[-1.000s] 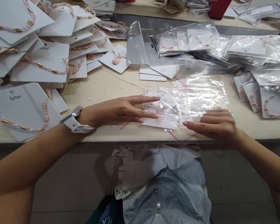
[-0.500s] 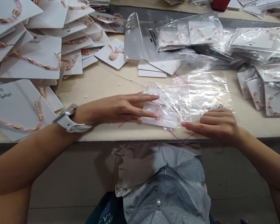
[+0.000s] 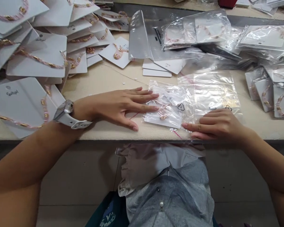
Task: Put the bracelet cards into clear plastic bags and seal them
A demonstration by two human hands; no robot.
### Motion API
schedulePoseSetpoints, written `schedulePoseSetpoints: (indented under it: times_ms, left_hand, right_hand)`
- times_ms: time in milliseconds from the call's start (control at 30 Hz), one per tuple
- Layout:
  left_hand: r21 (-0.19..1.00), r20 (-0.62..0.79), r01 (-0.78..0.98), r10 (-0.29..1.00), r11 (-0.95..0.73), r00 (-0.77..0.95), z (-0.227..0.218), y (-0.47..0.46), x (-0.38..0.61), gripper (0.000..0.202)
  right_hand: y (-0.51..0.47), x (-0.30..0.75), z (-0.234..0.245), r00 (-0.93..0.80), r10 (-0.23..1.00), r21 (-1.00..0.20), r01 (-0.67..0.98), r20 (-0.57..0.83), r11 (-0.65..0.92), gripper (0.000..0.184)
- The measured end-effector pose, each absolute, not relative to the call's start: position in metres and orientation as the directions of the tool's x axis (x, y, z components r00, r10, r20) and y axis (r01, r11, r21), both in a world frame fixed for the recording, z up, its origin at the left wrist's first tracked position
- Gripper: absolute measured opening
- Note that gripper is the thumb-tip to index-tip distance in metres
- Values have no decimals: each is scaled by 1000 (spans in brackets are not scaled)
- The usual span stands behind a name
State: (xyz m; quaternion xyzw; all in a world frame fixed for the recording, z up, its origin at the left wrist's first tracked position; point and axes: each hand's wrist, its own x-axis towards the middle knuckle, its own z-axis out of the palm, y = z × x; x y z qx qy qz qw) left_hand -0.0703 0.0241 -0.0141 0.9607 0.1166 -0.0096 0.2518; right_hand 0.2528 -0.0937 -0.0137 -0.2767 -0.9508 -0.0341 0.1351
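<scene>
Left hand (image 3: 115, 108) flat on the bench (image 3: 104, 78) near its front edge, fingers slightly apart, tips on a clear poly bag (image 3: 164, 105) holding a white card (image 3: 162, 119) with a pink-and-gold bracelet (image 3: 163, 116). Right hand (image 3: 215, 126) flat, fingers together, resting on a second clear bag (image 3: 210, 94), forefinger just beside the card's corner; neither hand clamped.

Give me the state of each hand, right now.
Left hand: open, flat, fingertips resting on the clear plastic bag, gripping nothing.
Right hand: open, flat, fingers resting on the same plastic, gripping nothing.
</scene>
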Motion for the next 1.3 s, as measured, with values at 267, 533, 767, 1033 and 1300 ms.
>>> schedulePoseSetpoints:
  times_ms: [267, 533, 767, 1033, 1300]
  left_hand:
    - [293, 176, 337, 397, -895, 901, 2, 3, -65, 56]
    - [-36, 99, 279, 274, -960, 957, 12, -42, -20, 37]
    - [-418, 142, 231, 188, -879, 972, 13, -47, -14, 35]
    - [-545, 441, 419, 177, -726, 880, -6, -18, -7, 28]
    - [415, 605, 564, 680, -714, 415, 44, 21, 12, 17]
  right_hand:
    - [-94, 257, -15, -689, 540, -141, 547, 484, 825, 30]
    - [-93, 255, -14, -586, 594, -213, 590, 550, 779, 35]
    - [-90, 256, -23, -453, 704, -348, 642, 547, 683, 47]
    - [-88, 251, -24, -257, 768, -516, 612, 587, 600, 56]
    - [-85, 251, -28, -183, 843, -604, 623, 505, 497, 62]
